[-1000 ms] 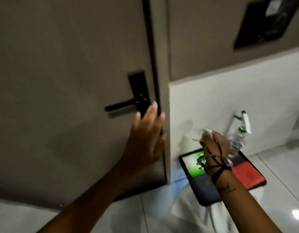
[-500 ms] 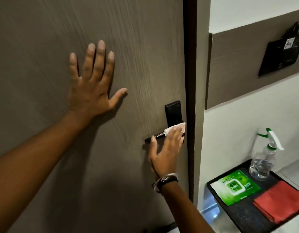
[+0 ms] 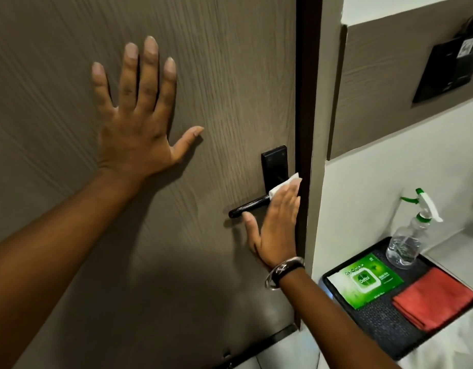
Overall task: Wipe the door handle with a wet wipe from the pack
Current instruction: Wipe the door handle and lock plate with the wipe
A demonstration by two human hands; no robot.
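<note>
A black lever door handle (image 3: 246, 207) with a black backplate (image 3: 273, 163) sits on the brown wooden door (image 3: 216, 75) near its right edge. My right hand (image 3: 276, 227) presses a white wet wipe (image 3: 283, 185) flat against the inner end of the handle, fingers extended over it. My left hand (image 3: 138, 123) lies flat on the door, fingers spread, up and left of the handle, holding nothing. The green wet wipe pack (image 3: 367, 279) lies on a black tray (image 3: 384, 323) at the lower right.
On the tray also stand a clear spray bottle (image 3: 408, 241) with a green and white trigger and a folded red cloth (image 3: 434, 299). A dark door frame (image 3: 307, 102) runs beside the handle. A black wall panel (image 3: 445, 67) hangs at the upper right.
One second ago my right hand was over the tray and my left hand was near the handle. Now the right hand holds the wipe on the handle and the left is flat on the door.
</note>
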